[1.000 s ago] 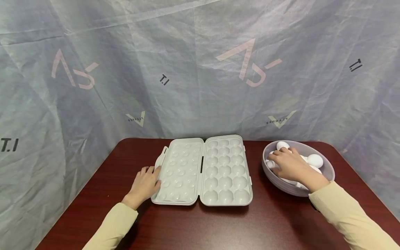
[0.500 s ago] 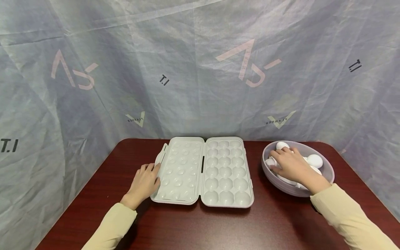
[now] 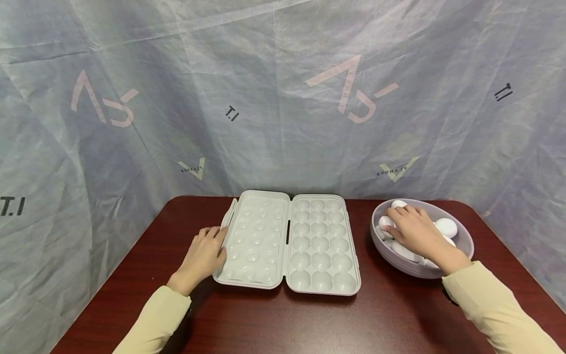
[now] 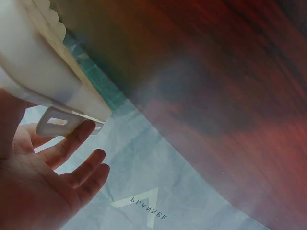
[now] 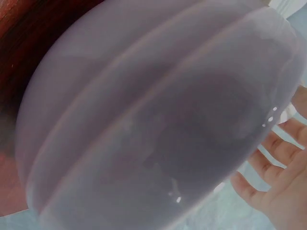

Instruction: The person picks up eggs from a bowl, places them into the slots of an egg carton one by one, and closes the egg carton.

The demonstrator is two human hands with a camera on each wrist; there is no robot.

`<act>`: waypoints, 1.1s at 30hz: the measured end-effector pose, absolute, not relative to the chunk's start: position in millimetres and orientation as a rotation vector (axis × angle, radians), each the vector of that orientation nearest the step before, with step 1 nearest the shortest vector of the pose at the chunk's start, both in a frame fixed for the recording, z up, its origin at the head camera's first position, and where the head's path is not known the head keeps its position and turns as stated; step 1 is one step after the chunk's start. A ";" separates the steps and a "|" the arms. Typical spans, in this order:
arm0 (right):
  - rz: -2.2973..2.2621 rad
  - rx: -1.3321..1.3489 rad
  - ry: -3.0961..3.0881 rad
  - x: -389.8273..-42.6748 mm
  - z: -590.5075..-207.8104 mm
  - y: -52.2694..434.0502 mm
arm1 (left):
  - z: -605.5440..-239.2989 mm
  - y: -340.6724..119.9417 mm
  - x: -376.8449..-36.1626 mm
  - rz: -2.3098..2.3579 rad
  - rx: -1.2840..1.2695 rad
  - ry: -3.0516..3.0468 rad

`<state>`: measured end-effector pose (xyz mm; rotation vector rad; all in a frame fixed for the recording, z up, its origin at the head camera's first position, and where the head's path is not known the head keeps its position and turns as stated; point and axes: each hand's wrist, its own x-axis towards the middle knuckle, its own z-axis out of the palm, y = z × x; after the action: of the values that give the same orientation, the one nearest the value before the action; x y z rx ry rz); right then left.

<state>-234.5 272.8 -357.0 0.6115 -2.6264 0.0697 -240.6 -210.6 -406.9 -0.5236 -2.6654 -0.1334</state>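
Note:
A white plastic egg box (image 3: 286, 280) lies unfolded on the table, its lid (image 3: 249, 282) to the left and its cupped base to the right. My left hand (image 3: 201, 255) holds the lid's outer left edge. In the left wrist view one finger lies on the slotted latch flap (image 4: 57, 122), and two other fingers stick out free. Inside the lilac bowl (image 3: 466, 246) at the right, my right hand (image 3: 417, 233) pinches a white egg (image 3: 385, 222) at the bowl's left side. Bowl and hand partly hide that egg in the right wrist view.
Several more white eggs lie in the bowl, one egg (image 3: 446, 227) near its right wall. The dark red table (image 3: 283, 324) ends at the back against a grey printed cloth (image 3: 274, 147).
The lid's far edge has risen slightly, and the base has shifted a little right. My right hand has drawn slightly rightward, and the egg at its fingertips shows more and sits higher.

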 end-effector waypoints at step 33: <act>0.287 0.604 -2.503 -244.8 -346.9 236.3 | -405.6 -210.4 -227.5 -0.205 -0.577 -2.680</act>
<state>-244.8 236.3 -346.9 0.6041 -2.5032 0.2870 -227.5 -210.4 -405.6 -0.5775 -2.6805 -0.2050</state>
